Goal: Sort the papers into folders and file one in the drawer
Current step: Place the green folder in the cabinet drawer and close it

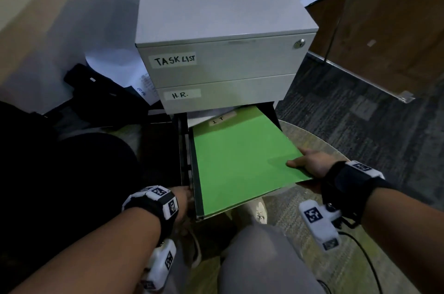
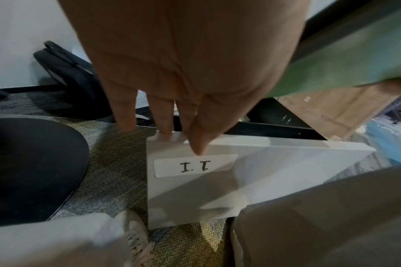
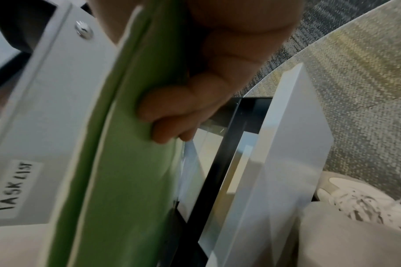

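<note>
Over the open drawer [image 1: 199, 212], right hand [image 1: 310, 164] grip pinching green folder [image 1: 240, 161], left hand [image 2: 183, 72] fingers straight on drawer front

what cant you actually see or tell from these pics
- Drawer interior: head view, the green folder covers it.
- Papers inside the folder: closed cover hides them; right wrist view shows only white edges.
- Left hand fingertips: head view, wrist strap hides them.
- Right hand fingers: head view, under the folder.

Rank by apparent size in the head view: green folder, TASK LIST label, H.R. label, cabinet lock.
1. green folder, largest by far
2. TASK LIST label
3. H.R. label, a bit smaller
4. cabinet lock, smallest

The folder lies nearer the camera, which exaggerates its lead.
</note>
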Tool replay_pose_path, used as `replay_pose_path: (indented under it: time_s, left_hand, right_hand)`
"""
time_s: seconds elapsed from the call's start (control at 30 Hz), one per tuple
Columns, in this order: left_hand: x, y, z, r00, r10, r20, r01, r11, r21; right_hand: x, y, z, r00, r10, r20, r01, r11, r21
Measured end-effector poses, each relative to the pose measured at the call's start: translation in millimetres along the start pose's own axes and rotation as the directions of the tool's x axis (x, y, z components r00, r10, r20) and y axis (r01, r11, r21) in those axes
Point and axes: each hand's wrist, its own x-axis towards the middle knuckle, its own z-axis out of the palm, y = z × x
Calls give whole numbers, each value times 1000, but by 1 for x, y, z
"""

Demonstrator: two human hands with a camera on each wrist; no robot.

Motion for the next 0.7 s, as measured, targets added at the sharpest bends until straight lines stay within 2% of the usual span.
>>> replay_pose_path:
  time_s: [0.13,0.17,0.2,0.27,0.33,0.43,0.57,0.6,0.7]
  left_hand:
    - [9,-3,6,995,84,53,-88,992,89]
    - [11,-2,8,991,122,64,-132,972,193]
    - [10,-2,7,992,120,36,-125,965,231]
    - [15,-4,9,999,40,-4,-40,990,136]
    - [19,-7,8,991,109,78,-121,979,167]
    - [16,-4,6,990,72,123,-82,993,84]
    - [16,-6,7,994,59,89,-66,994,83]
    - [16,-8,7,993,60,97,-68,995,75]
    - [9,-10,4,989,90,119,-100,991,85]
  right_hand:
    - [48,-6,15,999,-26,-31,23,997,-78]
    - [57,-9,19,998,-45,-35,41,994,-101]
    - [65,-13,23,997,-68,-41,63,990,-128]
    - [82,-21,31,990,-126,-57,112,974,-199]
    - [101,-30,39,982,-175,-70,142,933,-331]
    - [123,-37,44,984,-139,-114,51,825,-563]
    - [140,-31,47,978,-60,-201,-97,720,-687]
    - [147,-27,48,972,-74,-224,-104,721,-686]
    - [163,-11,51,935,-186,-302,-15,831,-557]
